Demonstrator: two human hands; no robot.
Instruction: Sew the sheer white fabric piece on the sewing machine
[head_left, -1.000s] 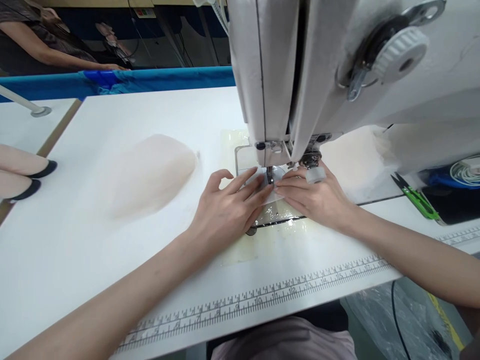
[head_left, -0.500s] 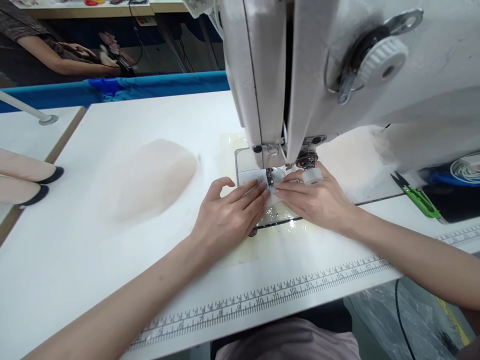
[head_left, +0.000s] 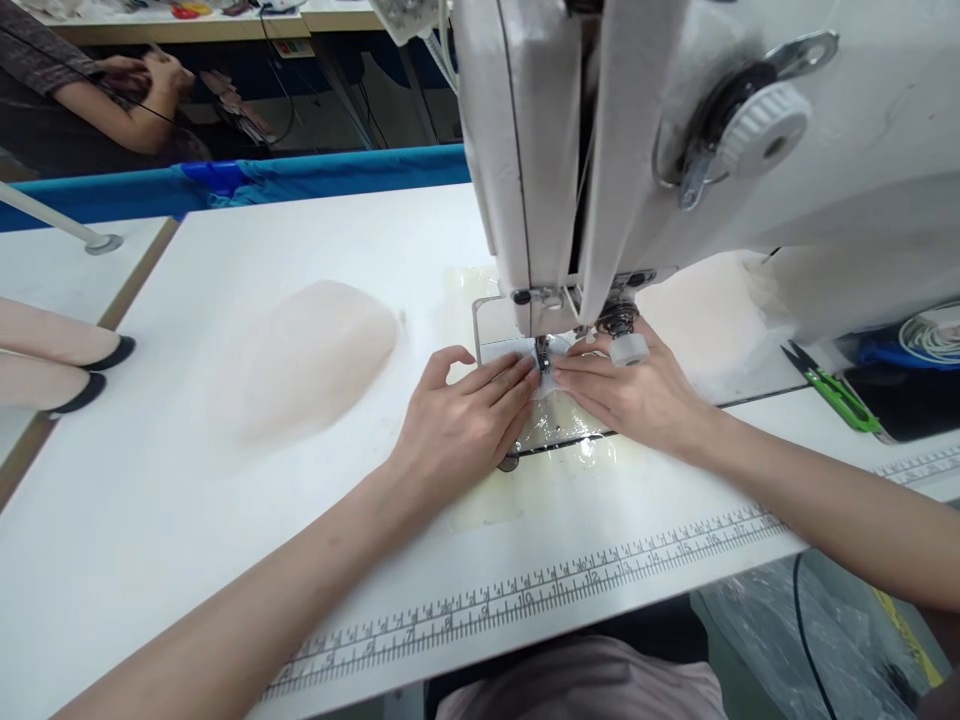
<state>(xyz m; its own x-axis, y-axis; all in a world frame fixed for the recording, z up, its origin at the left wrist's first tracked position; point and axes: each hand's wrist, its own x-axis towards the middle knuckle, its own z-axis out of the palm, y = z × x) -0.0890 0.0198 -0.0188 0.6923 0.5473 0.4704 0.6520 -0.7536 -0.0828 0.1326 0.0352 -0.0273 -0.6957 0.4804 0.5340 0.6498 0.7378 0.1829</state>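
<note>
A small, pale, thin piece of fabric point(head_left: 551, 388) lies under the presser foot point(head_left: 542, 352) of a sewing machine point(head_left: 529, 150). My left hand point(head_left: 469, 415) rests flat to the left of the foot, fingers stretched out with their tips on the fabric. From the other side, my right hand point(head_left: 626, 385) reaches in beneath the white knob point(head_left: 628, 349). Its fingers are extended and nearly meet my left fingertips at the foot; part of the hand is behind the knob. The fabric is mostly covered by the fingers.
A sheer beige fabric piece point(head_left: 322, 360) lies left on the white table point(head_left: 150, 560). Green-handled snips point(head_left: 840, 397) and a dark flat object point(head_left: 911, 405) are at right. A ruler strip point(head_left: 525, 598) follows the front edge. A co-worker point(head_left: 112, 100) is at the upper left.
My hands stay at the presser foot, with little visible movement. The view has shifted slightly. The co-worker's hands have risen and come together.
</note>
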